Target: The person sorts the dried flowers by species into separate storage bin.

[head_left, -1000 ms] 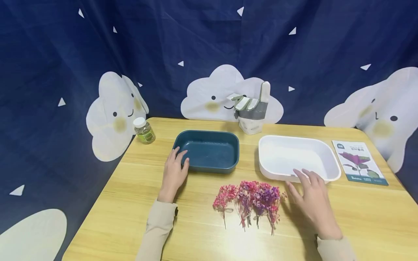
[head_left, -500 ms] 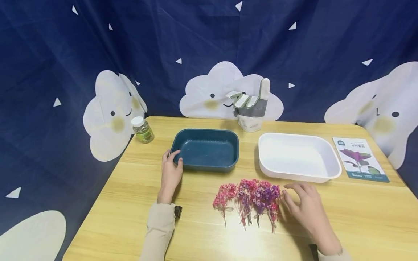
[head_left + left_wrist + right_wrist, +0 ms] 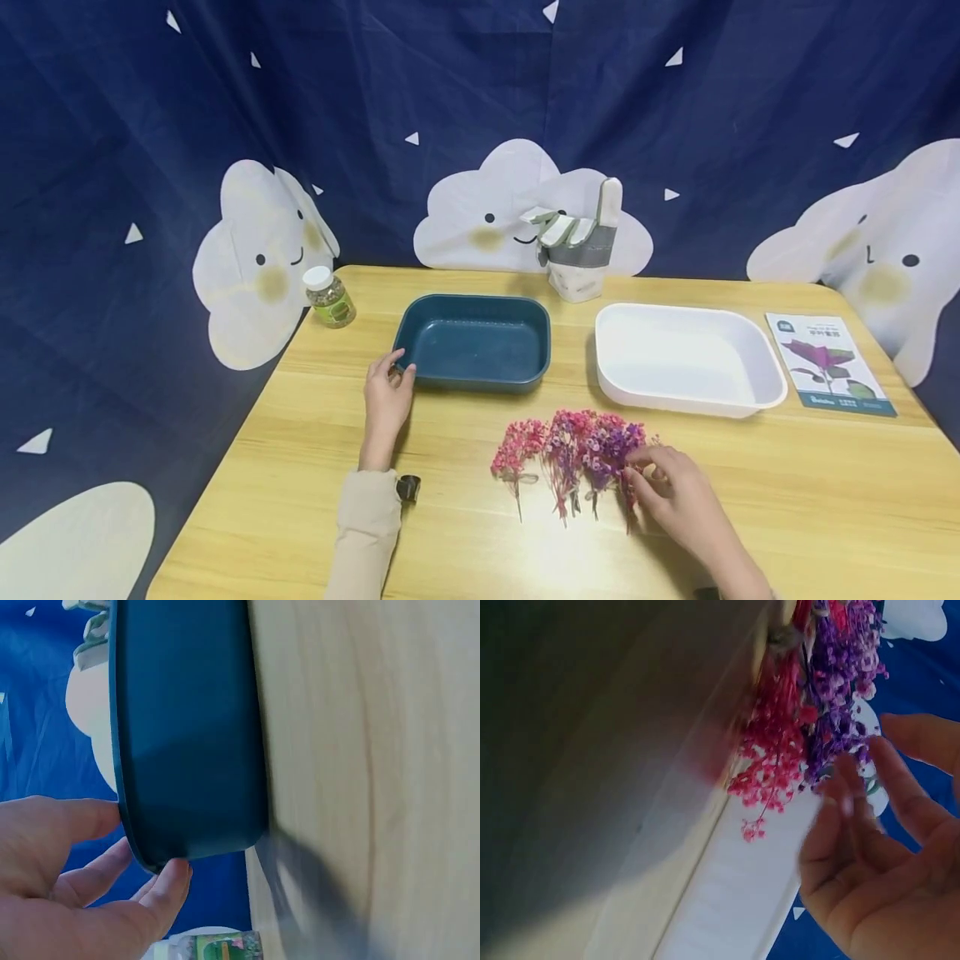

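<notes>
With thumb and fingers at its front left corner, my left hand [image 3: 385, 410] holds the rim of a dark teal plastic tray [image 3: 480, 348]. The left wrist view shows the digits on either side of that tray's corner [image 3: 187, 742]. My right hand [image 3: 681, 498] hovers at the right end of a row of small dried-flower bunches [image 3: 570, 437], fingers bent loosely over the rightmost one. In the right wrist view the fingertips lie right by purple blossoms [image 3: 840, 682], and thumb and fingers stand apart. A pink bunch [image 3: 772, 754] is beside them.
A white plastic tray [image 3: 675, 354] stands behind the right hand. Farther right lies a plant-picture packet [image 3: 828, 367]. A grey-and-white glove [image 3: 581, 246] stands upright at the back, and a white-lidded jar [image 3: 332, 300] at the back left. A dark blue cloud-print curtain [image 3: 480, 75] hangs behind the table.
My right hand has moved from the white tray's front edge down and left to the flowers. My left hand has slid slightly left and closed in on the teal tray's corner.
</notes>
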The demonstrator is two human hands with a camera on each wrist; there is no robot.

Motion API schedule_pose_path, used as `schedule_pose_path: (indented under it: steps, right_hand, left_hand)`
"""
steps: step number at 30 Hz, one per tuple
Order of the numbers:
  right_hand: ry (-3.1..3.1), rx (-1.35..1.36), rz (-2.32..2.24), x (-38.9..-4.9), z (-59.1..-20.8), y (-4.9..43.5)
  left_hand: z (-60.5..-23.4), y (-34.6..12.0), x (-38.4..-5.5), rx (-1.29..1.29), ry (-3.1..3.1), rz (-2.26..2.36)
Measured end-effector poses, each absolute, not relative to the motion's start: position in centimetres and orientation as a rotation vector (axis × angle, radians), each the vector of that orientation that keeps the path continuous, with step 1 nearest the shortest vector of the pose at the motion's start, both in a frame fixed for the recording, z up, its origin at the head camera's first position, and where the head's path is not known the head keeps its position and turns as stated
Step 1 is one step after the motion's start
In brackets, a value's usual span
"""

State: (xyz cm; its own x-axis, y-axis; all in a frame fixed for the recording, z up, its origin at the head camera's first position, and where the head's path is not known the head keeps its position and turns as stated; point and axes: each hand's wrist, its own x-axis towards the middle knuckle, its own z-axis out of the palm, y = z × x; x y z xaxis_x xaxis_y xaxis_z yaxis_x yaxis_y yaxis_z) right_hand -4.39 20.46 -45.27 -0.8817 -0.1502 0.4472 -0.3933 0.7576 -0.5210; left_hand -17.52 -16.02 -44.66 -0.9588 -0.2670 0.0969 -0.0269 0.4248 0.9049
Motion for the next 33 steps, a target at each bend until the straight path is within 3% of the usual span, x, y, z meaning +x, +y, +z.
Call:
schedule_pose_path:
  steps: [33]
  right_hand:
    - [-2.856, 0.23, 0.922, -4.6, -45.2, 19.3]
  left_hand:
    - [-46.4, -17.9, -17.5, 0.257, -2.37, -1.717]
